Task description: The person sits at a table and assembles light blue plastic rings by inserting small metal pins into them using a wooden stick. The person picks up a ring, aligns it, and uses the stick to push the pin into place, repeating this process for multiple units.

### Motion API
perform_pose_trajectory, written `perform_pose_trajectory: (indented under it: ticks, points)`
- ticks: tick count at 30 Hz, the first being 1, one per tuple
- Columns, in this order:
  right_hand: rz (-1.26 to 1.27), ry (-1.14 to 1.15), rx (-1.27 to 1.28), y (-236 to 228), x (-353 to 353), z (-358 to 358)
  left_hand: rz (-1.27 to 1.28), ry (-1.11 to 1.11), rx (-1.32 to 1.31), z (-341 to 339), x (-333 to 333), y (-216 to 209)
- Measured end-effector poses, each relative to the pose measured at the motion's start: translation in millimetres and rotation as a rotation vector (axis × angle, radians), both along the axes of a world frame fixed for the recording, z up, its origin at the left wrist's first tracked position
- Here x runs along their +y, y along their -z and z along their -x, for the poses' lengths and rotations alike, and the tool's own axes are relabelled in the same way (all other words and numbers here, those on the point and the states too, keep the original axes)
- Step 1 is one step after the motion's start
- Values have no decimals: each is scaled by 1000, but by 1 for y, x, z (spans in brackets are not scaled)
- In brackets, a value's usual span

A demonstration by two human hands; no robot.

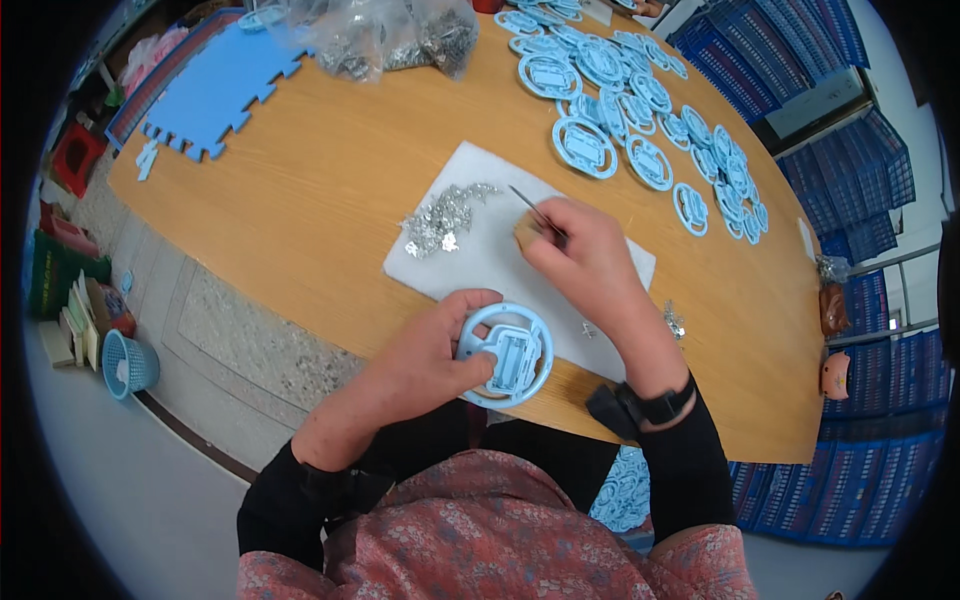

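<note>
My left hand (446,345) grips a round light-blue plastic steering-wheel-shaped part (516,352), its thumb lying on the moulded middle. The part is held just over the near edge of a white foam mat (480,262). Above the mat, my right hand (580,245) is closed around thin dark tweezers (530,206). Their tip points up and left, near a heap of small shiny metal pieces (440,218) on the mat. Something tan shows at the right fingertips; I cannot make out if it is a finger cover.
Many similar blue parts (585,147) lie across the far right of the wooden table (330,190). Plastic bags (400,40) of metal pieces and a blue foam tile (215,85) sit at the far left. Loose metal pieces (674,320) lie beside my right forearm. Blue crates (835,165) stand at right.
</note>
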State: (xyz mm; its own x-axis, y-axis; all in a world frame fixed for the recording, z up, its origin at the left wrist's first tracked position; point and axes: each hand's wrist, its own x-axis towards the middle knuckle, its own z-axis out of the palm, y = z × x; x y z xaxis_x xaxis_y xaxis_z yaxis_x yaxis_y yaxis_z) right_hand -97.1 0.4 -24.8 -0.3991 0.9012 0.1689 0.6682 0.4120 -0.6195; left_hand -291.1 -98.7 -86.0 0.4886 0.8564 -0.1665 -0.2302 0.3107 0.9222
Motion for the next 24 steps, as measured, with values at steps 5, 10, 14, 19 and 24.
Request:
perform_pose_trajectory:
  ticks: [5,10,14,19,24]
  points:
    - [156,-64,54,-14,-61,-26,-48,-25,63,-3,2,8]
    - [175,-45,81,5,-81,-28,-68,-11,103,-6,6,11]
    - [106,-34,27,14,-83,-26,-23,36,135,-4,6,5]
    - [-131,-23,-60,23,-92,-18,-23,36,168,-2,6,1]
    - [-387,-44,-218,25,-107,-9,-48,55,177,-2,8,9]
